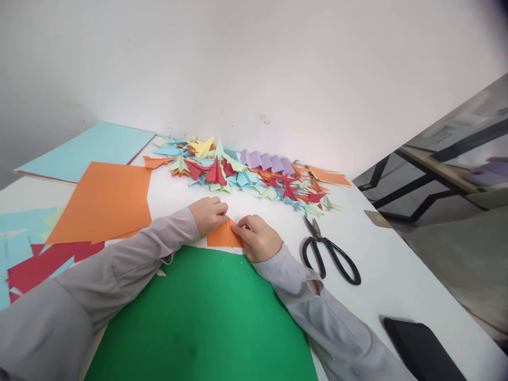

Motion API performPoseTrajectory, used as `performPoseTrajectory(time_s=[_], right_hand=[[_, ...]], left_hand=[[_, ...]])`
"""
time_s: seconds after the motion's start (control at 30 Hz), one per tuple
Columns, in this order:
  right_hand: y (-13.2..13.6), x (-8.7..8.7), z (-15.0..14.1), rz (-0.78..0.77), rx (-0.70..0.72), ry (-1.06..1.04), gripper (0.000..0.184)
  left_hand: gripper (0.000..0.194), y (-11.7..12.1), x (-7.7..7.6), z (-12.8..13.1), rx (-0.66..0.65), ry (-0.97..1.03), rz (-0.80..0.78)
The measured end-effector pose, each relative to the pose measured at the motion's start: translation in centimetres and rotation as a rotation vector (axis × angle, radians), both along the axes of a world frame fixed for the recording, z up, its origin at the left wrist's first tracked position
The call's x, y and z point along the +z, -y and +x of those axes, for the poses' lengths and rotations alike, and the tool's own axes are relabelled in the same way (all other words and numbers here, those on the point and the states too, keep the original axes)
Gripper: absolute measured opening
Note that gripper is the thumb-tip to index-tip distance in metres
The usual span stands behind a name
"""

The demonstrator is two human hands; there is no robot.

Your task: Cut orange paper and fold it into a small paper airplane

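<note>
Orange piece (223, 236) lies on the white table (381, 259), just past the far edge of the green sheet (198, 312) and between the two hands in my feed. I can make out a short dark line running down near its top edge.

The right hand (260, 239) has thumb and forefinger pinching the piece by its right side. The left hand (208, 216) is curled, its fingertips bunched at the piece's upper left; from where I sit I cannot tell whether they grip it or only press it. Both arms reach in over the green sheet in grey sleeves (130, 270).

Beyond the hands I see a long pile (240, 180) of folded paper shapes in blue, red, pale green, yellow and orange, with a zigzag purple strip (268, 162) at its back, near the wall (257, 63).

To my left are large orange sheets (107, 198), blue sheets (95, 145) behind them, and red scraps (47, 266) and blue scraps (18, 225) nearer me. To my right, black-handled scissors (318, 239) rest near the right hand, blades towards the pile and slightly parted. Closer in lies a flat black object (420, 346), cut off by the bottom of my view.
</note>
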State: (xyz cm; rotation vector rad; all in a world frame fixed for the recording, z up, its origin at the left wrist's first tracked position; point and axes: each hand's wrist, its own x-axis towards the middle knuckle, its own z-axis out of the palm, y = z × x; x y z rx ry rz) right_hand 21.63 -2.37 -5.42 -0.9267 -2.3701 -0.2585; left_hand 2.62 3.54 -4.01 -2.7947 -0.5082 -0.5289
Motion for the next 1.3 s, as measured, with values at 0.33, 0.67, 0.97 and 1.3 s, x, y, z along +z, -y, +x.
performPoseTrajectory(time_s=[0.33, 0.67, 0.97, 1.3], right_hand=[[0.28, -0.41, -0.26, 0.073, -0.072, -0.019, 0.027], [0.51, -0.03, -0.53, 0.116, -0.159, 0.065, 0.027], [0.48, -0.01, -0.32, 0.027, -0.097, -0.049, 0.027], [0.63, 0.17, -0.64, 0.074, -0.121, 0.000, 0.026]], left_hand=[[0.026, 0.02, -0.08, 0.00, 0.024, -0.023, 0.011], [0.025, 0.08, 0.03, -0.02, 0.035, -0.051, -0.007], [0.027, -0.08, -0.24, -0.11, 0.017, -0.013, 0.008], [0.025, 0.01, -0.10, -0.10, 0.037, -0.034, -0.010]])
